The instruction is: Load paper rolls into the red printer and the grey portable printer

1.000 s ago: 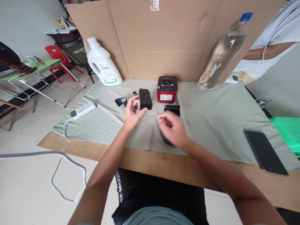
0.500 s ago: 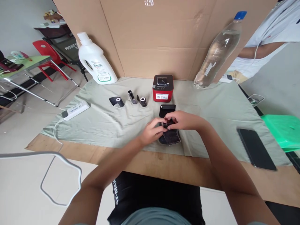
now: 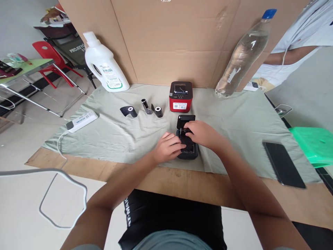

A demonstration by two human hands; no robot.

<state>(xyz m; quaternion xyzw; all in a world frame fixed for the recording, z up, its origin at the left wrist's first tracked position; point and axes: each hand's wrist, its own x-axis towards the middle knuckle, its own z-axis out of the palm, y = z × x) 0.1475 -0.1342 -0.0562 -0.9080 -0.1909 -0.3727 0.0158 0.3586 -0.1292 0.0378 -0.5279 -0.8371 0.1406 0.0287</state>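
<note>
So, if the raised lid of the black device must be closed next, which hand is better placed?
Probably the right hand: it reaches close to the lid, while the left hand is farther from it, reaching over the nearer part of the black device.

Grey-green top (image 3: 171, 241), black legwear (image 3: 179, 215), white capital lettering (image 3: 127, 209) on its left (partly hidden)

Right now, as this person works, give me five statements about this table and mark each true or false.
1. The lid of the black device stands open. True.
2. The right hand is at the black device. True.
3. The left hand holds the phone. False: the phone lies apart from both hands.
4. The clear bottle has a red cap. False: its cap is blue.
5. The red-sided box stands between the white bottle and the clear bottle. True.
</note>
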